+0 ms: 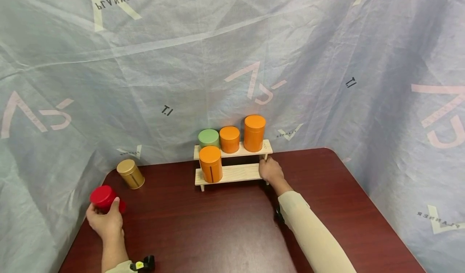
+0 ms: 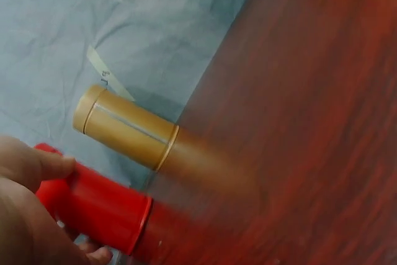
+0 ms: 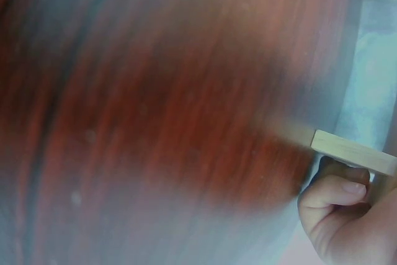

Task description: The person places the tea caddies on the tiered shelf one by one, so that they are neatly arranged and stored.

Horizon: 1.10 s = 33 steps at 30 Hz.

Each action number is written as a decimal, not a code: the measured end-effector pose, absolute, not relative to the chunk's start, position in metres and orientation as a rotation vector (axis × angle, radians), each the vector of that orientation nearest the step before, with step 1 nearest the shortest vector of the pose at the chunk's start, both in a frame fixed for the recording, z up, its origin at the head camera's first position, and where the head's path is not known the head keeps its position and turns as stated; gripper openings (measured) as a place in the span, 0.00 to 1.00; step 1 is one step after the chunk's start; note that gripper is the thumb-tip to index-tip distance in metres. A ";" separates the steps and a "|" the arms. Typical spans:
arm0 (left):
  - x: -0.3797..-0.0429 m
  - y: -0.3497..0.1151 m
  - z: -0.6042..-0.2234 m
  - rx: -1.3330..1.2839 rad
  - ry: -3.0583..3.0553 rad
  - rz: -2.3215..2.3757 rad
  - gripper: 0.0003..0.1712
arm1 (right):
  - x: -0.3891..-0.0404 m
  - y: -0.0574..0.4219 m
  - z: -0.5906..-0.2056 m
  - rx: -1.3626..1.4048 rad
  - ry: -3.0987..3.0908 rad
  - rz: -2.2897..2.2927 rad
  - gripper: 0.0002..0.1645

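My left hand (image 1: 105, 222) grips a red canister (image 1: 103, 197) near the table's left edge, thumb on one side and fingers round the other. Close behind it stands a gold canister (image 1: 130, 174); both canisters also show in the left wrist view. At the right end of a two-step wooden rack (image 1: 239, 173), my right hand (image 1: 271, 170) has its fingers curled round the rack's side. In the right wrist view the thumb (image 3: 347, 192) lies folded beside the end of a pale wooden board (image 3: 353, 152).
On the rack's upper step stand a green canister (image 1: 208, 137), a short orange canister (image 1: 229, 139) and a taller orange canister (image 1: 254, 133). Another tall orange canister (image 1: 210, 164) is on the lower step. Behind the dark red table (image 1: 203, 224) hangs a grey printed sheet (image 1: 174, 71).
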State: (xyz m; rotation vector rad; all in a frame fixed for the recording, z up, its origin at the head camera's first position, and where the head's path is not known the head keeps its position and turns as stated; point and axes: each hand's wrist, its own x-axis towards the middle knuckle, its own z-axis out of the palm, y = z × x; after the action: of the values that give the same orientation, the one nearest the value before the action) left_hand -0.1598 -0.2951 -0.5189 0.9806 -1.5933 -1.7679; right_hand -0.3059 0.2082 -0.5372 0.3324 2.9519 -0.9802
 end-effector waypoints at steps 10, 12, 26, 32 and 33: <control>-0.157 -0.292 -0.522 0.888 -1.632 -1.750 0.43 | -0.305 0.208 -0.537 0.312 2.955 -0.980 0.31; -0.157 -0.291 -0.520 0.865 -1.609 -1.783 0.42 | -0.305 0.208 -0.536 0.312 2.955 -0.982 0.31; -0.163 -0.275 -0.517 0.787 -1.659 -1.963 0.24 | -0.306 0.213 -0.535 0.349 2.932 -0.995 0.31; -0.164 -0.270 -0.518 0.696 -1.710 -1.962 0.12 | -0.305 0.209 -0.534 0.339 2.924 -0.999 0.31; -0.164 -0.270 -0.517 0.689 -1.726 -1.961 0.11 | -0.306 0.208 -0.534 0.338 2.929 -0.995 0.31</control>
State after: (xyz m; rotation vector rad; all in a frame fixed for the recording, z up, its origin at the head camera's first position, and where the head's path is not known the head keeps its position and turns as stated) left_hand -0.1638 -0.2696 -0.5174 0.6895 -1.7260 -1.9611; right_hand -0.3057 0.2083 -0.5341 0.3385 2.9286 -0.9945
